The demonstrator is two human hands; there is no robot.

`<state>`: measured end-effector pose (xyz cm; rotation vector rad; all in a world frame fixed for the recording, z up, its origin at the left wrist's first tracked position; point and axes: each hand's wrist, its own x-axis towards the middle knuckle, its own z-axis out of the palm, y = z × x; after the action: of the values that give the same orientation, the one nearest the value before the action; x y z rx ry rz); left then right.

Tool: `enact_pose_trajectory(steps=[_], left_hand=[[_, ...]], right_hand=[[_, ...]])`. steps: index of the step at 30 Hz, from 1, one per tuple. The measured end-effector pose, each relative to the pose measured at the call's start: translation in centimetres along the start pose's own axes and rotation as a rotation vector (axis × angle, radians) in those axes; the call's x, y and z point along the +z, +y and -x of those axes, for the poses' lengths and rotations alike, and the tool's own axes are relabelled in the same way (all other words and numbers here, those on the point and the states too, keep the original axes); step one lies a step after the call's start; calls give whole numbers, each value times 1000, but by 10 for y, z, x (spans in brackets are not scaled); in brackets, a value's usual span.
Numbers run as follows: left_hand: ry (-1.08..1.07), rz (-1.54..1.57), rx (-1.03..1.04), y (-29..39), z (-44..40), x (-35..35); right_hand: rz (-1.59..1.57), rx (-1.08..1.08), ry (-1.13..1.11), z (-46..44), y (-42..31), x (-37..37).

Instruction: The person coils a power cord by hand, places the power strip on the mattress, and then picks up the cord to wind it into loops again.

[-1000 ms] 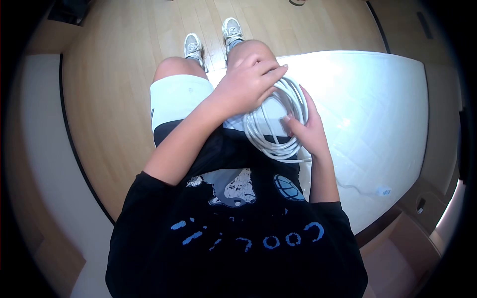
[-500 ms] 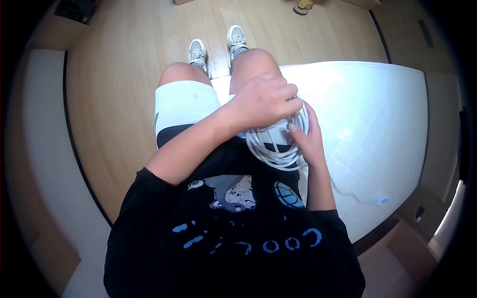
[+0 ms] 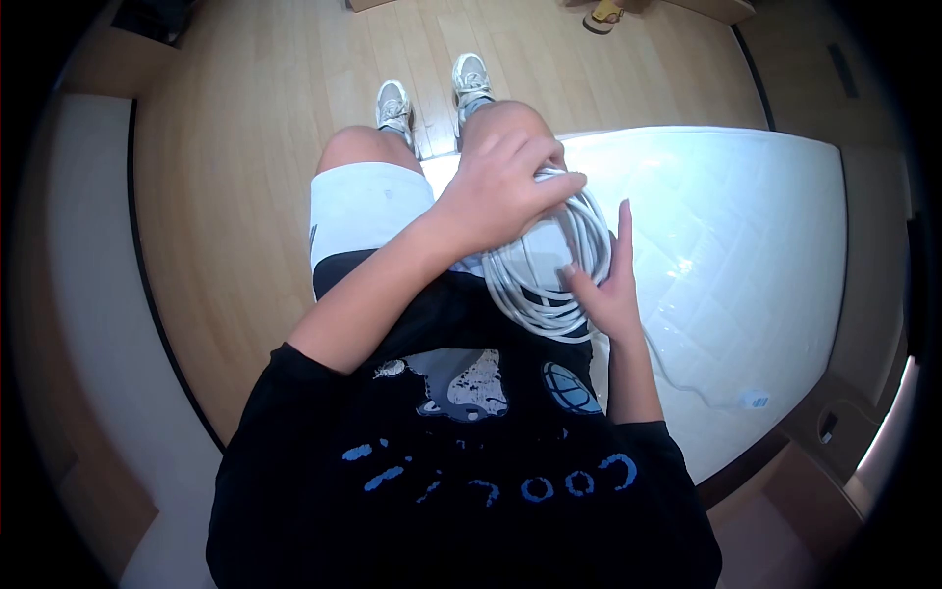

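A loosely wound coil of white cable (image 3: 535,312) lies over my lap between both hands. My left hand (image 3: 502,191) grips the coil's upper part, its back facing up and its fingers bent around the strands. At the coil's right side, my right hand (image 3: 613,296) has its thumb on the strands and one finger stretched upward; its other fingers are partly hidden. A pale, flat-looking area shows inside the loops, and I cannot tell what it is. Further right, a thin cable leads to a small white piece with a label (image 3: 754,399).
A white quilted mattress (image 3: 736,245) extends on the right. My legs and light shoes (image 3: 472,79) are over the wooden floor (image 3: 245,196). A yellow and brown object (image 3: 602,16) is at the top. Wooden furniture (image 3: 785,501) stands at the lower right.
The view has shifted, so everything sits lower in it. My left hand first lifted and curled at the coil's top, then moved slightly left. My right hand's finger has straightened away from the loops.
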<state>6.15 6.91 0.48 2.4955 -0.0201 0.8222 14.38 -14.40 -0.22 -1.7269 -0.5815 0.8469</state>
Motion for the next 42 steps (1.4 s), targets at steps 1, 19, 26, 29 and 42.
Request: enact_pose_trajectory(steps=[1, 19, 26, 29, 42], left_hand=[[-15, 42, 46, -5, 0, 2], [-6, 14, -12, -6, 13, 15], [-11, -12, -257, 4, 21, 15], [30, 107, -560, -1, 37, 9], [127, 1617, -1306, 51, 69, 4]], right_hand=[[60, -70, 36, 1, 2, 1], [-79, 134, -115, -18, -12, 2], [-141, 140, -38, -15, -12, 8], [-234, 175, 0, -11, -7, 2], [-452, 153, 130, -5, -5, 13]])
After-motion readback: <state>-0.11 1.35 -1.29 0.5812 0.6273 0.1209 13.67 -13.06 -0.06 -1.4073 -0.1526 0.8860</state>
